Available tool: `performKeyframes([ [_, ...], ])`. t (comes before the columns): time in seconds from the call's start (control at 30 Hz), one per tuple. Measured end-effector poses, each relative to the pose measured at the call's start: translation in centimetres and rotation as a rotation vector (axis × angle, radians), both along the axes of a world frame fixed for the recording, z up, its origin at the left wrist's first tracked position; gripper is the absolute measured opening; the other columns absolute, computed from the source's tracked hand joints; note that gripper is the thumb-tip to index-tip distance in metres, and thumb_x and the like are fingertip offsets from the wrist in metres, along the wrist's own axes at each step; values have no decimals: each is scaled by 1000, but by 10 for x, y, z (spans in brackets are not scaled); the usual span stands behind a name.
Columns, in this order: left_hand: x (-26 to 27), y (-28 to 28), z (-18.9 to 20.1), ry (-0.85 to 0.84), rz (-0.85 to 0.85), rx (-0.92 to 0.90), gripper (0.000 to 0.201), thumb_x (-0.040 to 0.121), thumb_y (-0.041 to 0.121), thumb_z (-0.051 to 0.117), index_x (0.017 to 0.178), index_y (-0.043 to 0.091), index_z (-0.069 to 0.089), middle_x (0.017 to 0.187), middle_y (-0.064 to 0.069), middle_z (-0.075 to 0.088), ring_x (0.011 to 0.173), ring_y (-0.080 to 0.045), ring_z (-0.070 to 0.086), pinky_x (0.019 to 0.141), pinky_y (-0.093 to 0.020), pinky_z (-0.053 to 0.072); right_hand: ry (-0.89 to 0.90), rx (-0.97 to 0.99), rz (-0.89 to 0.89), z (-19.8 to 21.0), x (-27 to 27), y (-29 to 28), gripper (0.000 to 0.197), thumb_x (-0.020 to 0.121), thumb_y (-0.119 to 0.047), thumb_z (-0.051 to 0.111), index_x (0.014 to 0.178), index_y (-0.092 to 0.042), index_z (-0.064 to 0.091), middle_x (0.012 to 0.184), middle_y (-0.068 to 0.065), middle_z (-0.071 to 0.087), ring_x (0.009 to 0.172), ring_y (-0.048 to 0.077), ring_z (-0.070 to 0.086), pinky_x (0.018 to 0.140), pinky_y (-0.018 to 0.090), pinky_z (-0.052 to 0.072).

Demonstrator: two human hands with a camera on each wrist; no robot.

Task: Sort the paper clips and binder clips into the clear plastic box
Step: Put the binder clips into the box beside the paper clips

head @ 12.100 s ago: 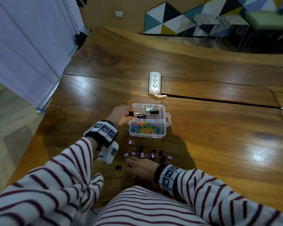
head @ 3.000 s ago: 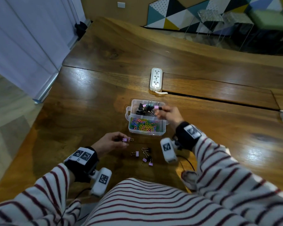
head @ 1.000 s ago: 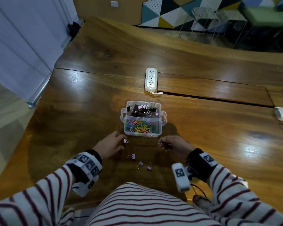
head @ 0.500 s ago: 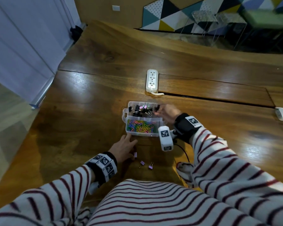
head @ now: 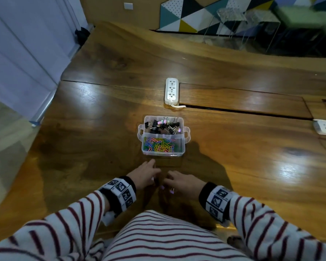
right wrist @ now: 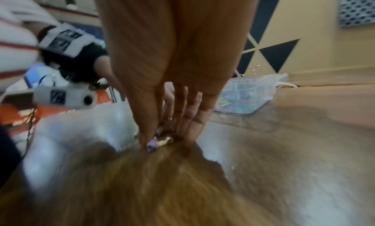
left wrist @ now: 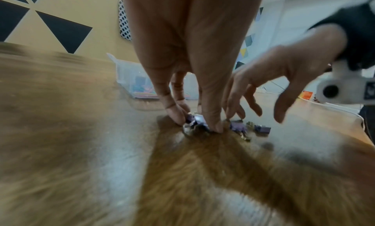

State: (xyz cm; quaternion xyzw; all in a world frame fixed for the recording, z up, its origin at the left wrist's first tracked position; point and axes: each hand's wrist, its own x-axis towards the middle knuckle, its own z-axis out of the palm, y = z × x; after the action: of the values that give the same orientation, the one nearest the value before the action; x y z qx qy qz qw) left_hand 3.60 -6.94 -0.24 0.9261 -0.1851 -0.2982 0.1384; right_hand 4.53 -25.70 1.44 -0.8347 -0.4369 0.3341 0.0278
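Pinching a binder clip [left wrist: 195, 121], the left hand [head: 143, 175] is clearing stragglers; the right hand [head: 183, 182] is hovering, spread. Lifting into the box [head: 184, 147] is looming.

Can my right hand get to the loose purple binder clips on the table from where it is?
Likely yes. The right hand hovers just above the purple binder clips, with nothing between them; the left hand pinches a separate clip alongside, out of the way.
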Motion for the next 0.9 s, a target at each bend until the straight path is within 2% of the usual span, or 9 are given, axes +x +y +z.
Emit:
performKeyframes([
  [0.13, 1, 7, 3, 40, 15, -7, 30, 84, 16, 59, 113, 10, 51, 120, -12, 40, 103, -27, 47, 86, -34, 41, -89, 40, 177, -7, -6, 6, 52, 87, -11, 54, 135, -14, 35, 130, 18, 39, 114, 33, 40, 81, 43, 46],
  [0.23, 1, 14, 6, 94, 56, -10, 26, 83, 17, 61, 107, 9, 52, 117, -11, 40, 101, -26, 49, 82, -31, 41, -43, 9, 169, -11, -3, 7, 50, 85, -4, 55, 131, -13, 37, 131, 17, 35, 118, 32, 37, 74, 39, 46],
  [0.33, 0, 21, 7, 125, 72, -12, 26, 83, 17, 63, 106, 9, 54, 117, -10, 41, 101, -26, 49, 81, -31, 41, 27, -56, 120, -7, -2, 4, 49, 88, -3, 52, 134, -12, 38, 144, 19, 29, 133, 37, 29, 102, 45, 41],
  [0.4, 0, 23, 6, 134, 91, -27, 24, 83, 15, 62, 105, 9, 55, 115, -8, 41, 100, -25, 49, 79, -28, 40, 42, -75, 77, -2, -4, 1, 46, 90, -2, 47, 134, -9, 39, 146, 20, 28, 134, 37, 29, 108, 46, 34],
  [0.53, 0, 24, 4, 107, 141, -74, 17, 85, 8, 52, 102, 7, 57, 103, -3, 38, 89, -18, 44, 74, -25, 38, 13, -13, -15, -1, -8, -5, 39, 90, -3, 46, 129, -8, 44, 136, 16, 38, 124, 33, 39, 99, 45, 41],
  [0.6, 0, 24, 4, 108, 153, -73, 16, 85, 8, 53, 101, 8, 57, 106, -5, 40, 89, -16, 43, 74, -25, 39, 6, 4, -55, -3, -10, -7, 40, 88, -2, 48, 128, -8, 43, 132, 14, 41, 119, 32, 42, 95, 45, 43],
  [0.73, 4, 25, 5, 114, 150, -81, 16, 83, 8, 57, 100, 9, 57, 102, -1, 40, 89, -14, 44, 76, -24, 42, 42, 16, -135, -5, -11, -8, 53, 86, -2, 51, 135, -8, 32, 135, 14, 39, 120, 30, 41, 99, 41, 41],
  [0.83, 12, 22, 14, 79, 159, -140, 14, 82, 7, 58, 96, 9, 61, 97, 2, 43, 81, -8, 44, 64, -12, 37, 31, 45, -159, -9, -16, -7, 42, 86, -4, 51, 127, -7, 40, 128, 14, 40, 112, 29, 43, 92, 39, 42],
  [0.9, 21, 19, 22, 33, 175, -188, 9, 82, 8, 61, 91, 10, 61, 91, 3, 48, 76, -6, 46, 59, -12, 35, 15, 58, -168, -12, -19, -7, 36, 86, -3, 50, 121, -7, 43, 123, 14, 41, 106, 29, 44, 86, 39, 42],
])
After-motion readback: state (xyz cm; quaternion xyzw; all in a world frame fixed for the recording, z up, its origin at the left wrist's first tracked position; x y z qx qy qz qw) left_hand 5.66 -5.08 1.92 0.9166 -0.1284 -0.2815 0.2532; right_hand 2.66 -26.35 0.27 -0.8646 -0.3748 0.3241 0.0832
